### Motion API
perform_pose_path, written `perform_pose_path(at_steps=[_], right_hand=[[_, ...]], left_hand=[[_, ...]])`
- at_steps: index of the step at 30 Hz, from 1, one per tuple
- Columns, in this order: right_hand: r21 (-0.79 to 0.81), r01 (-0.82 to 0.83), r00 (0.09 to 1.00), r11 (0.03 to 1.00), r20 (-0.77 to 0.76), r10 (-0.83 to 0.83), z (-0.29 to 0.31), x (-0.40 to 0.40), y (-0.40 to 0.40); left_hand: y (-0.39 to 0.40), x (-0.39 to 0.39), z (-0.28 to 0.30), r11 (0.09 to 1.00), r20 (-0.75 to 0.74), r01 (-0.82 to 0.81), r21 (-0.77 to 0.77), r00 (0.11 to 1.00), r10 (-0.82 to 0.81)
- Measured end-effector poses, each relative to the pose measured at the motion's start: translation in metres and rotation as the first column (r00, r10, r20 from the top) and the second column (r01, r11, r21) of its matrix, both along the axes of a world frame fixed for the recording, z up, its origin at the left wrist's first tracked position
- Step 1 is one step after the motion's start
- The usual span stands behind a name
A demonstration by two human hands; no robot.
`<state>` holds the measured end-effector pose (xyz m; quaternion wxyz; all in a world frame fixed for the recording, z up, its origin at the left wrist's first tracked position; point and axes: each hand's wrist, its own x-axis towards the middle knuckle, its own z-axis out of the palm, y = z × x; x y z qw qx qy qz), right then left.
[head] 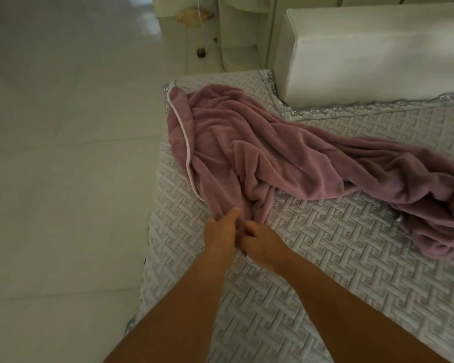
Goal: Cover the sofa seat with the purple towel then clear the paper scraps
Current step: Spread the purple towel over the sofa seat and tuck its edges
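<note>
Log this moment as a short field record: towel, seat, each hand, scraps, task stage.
towel: purple towel, bunched and creased, lying in a strip across the seat
seat: quilted sofa seat, mostly uncovered
left hand: left hand grips the towel's near end
right hand: right hand grips the same end, beside the left
scraps: none in view
stage: spreading not yet done

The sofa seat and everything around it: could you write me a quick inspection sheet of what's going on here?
Surface: quilted grey sofa seat, mostly uncovered.
Job's things: purple towel lies bunched and twisted across the seat; no paper scraps seen.
Clutter: small dark bits on the floor near the far wall, too small to identify.
Hands: left hand and right hand both grip the towel's near end.
Cables: thin cord hanging at the far wall.
Surroundings: white cushion, glossy pale tiles.
</note>
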<state>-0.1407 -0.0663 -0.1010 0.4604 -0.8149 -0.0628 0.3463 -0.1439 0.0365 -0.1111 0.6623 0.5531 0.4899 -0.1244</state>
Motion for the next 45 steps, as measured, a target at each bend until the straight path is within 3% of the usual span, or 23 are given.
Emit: perform_pose_path(at_steps=[3,7,12,16,20,23,25,28,31,35,40,45], right_hand=[[0.053,-0.027,0.998,0.998,0.056,0.024,0.014,-0.023,0.013],[0.073,-0.115,0.984,0.991,0.143,0.104,0.029,-0.052,0.029],[-0.328,-0.149,0.872,0.933,0.401,0.28,0.016,-0.081,0.033],[-0.466,-0.073,0.835,0.882,0.455,0.309,0.004,-0.087,0.043],[-0.472,0.026,0.799,0.881,0.539,0.265,-0.002,-0.083,0.056],[-0.41,0.105,0.719,0.906,0.661,0.216,-0.002,-0.074,0.062],[-0.346,0.077,0.665,0.935,0.717,0.21,-0.001,-0.069,0.062],[-0.401,-0.133,0.711,0.907,0.599,0.369,-0.002,-0.07,0.049],[-0.559,-0.396,0.721,0.728,0.302,0.624,-0.004,-0.077,0.025],[-0.52,-0.568,0.7,0.638,0.104,0.707,-0.006,-0.092,0.001],[-0.472,-0.648,0.666,0.597,0.027,0.745,-0.013,-0.114,0.009],[-0.386,-0.702,0.668,0.599,-0.064,0.742,-0.026,-0.143,0.023]], left_hand=[[0.016,-0.023,0.018,0.98,0.116,-0.105,-0.17,0.985,0.126],[0.038,-0.058,0.033,0.966,0.147,-0.198,-0.165,0.964,0.223],[0.058,-0.097,0.047,0.967,0.214,-0.234,-0.103,0.944,0.251],[0.067,-0.116,0.056,0.962,0.271,-0.27,0.023,0.928,0.254],[0.07,-0.122,0.066,0.965,0.346,-0.259,0.029,0.909,0.233],[0.073,-0.126,0.071,0.967,0.387,-0.25,0.035,0.896,0.218],[0.078,-0.131,0.069,0.957,0.376,-0.226,0.185,0.915,0.143],[0.09,-0.142,0.054,0.822,0.278,-0.073,0.564,0.955,-0.106],[0.1,-0.153,0.028,0.659,0.055,0.14,0.739,0.962,-0.266],[0.101,-0.176,0.003,0.492,-0.238,0.402,0.772,0.901,-0.363],[0.105,-0.199,-0.007,0.253,-0.482,0.634,0.731,0.742,-0.466],[0.115,-0.213,-0.01,0.262,-0.518,0.67,0.695,0.719,-0.463]])
